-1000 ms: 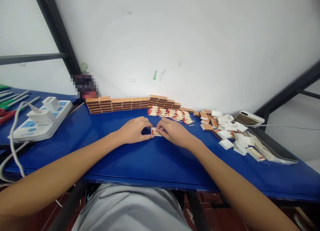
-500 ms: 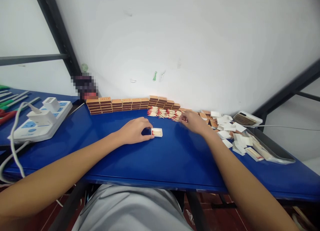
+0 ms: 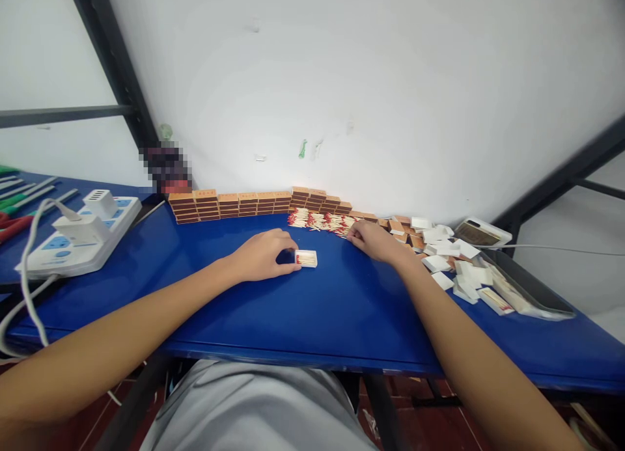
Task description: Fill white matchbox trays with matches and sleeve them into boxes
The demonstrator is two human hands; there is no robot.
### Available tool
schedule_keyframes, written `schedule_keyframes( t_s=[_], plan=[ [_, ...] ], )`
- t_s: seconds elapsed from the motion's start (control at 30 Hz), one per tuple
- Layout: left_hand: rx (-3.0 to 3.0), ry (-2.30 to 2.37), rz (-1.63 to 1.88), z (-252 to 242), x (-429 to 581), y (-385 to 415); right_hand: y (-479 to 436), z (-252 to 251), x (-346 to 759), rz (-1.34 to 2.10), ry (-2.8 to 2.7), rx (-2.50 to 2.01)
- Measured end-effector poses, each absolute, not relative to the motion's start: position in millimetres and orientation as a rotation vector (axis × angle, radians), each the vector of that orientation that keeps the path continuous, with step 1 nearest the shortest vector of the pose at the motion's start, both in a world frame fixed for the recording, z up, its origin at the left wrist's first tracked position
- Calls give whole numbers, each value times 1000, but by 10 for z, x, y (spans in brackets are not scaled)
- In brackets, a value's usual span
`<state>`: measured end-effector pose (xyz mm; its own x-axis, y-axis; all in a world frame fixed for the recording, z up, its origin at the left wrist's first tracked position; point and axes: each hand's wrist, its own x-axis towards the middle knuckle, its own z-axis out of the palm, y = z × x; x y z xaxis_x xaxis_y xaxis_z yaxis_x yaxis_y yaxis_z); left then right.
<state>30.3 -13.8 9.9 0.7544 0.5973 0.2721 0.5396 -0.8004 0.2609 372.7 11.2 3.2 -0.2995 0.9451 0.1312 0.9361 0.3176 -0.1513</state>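
Note:
My left hand holds the left end of a small white matchbox tray between thumb and fingers. The tray lies flat on the blue table, with red-tipped matches inside it. At the right end of a loose heap of matches, my right hand has its fingertips pinched together, low over the table. Whatever the pinch holds is too small to make out. Closed brown matchboxes stand stacked in a row behind the heap, along the wall.
White empty trays and brown sleeves lie jumbled to the right, beside a black bin and a phone with a cable. A white power strip sits at the left. The blue table's front edge is near my lap.
My right hand has shifted slightly left at the edge of the match heap, fingers still pinched. My left hand and the tray have stayed in place.

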Motion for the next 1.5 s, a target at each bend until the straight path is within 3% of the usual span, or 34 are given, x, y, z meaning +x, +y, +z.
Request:
schedule_keyframes(
  t_s=[1.5],
  plan=[
    [2779, 886, 531, 106, 302, -137, 200, -86, 3734, 42, -2357, -1535]
  ],
)
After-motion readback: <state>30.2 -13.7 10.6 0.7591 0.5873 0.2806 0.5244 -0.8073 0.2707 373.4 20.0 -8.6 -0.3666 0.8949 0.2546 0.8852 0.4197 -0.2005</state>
